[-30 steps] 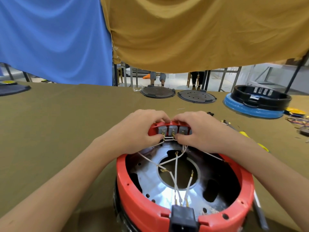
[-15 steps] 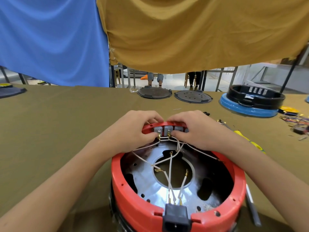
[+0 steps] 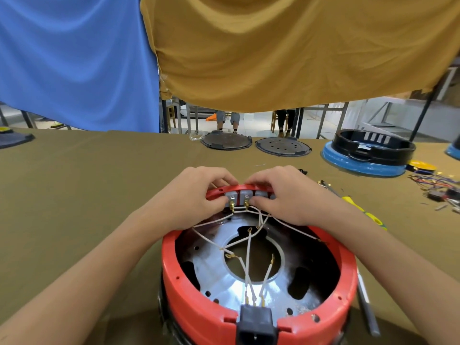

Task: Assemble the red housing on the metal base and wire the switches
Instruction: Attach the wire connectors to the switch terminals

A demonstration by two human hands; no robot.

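A round red housing sits in front of me on the olive table, open side up, with a shiny metal base inside it. A row of grey switches is set in the far rim. White wires with brass terminals run from the switches across the base to a black power socket at the near rim. My left hand pinches the left switch end at the rim. My right hand grips the rim, its thumb pressing a terminal at the switches.
Two dark round plates lie at the far table edge. A black ring on a blue base stands far right, with loose coloured wires beside it. A yellow-handled screwdriver lies right of the housing. Blue and mustard cloths hang behind.
Both hands stay at the switch row; fingers shifted slightly along the terminals. The camera view drifted a little, so the housing appears lower left than before.
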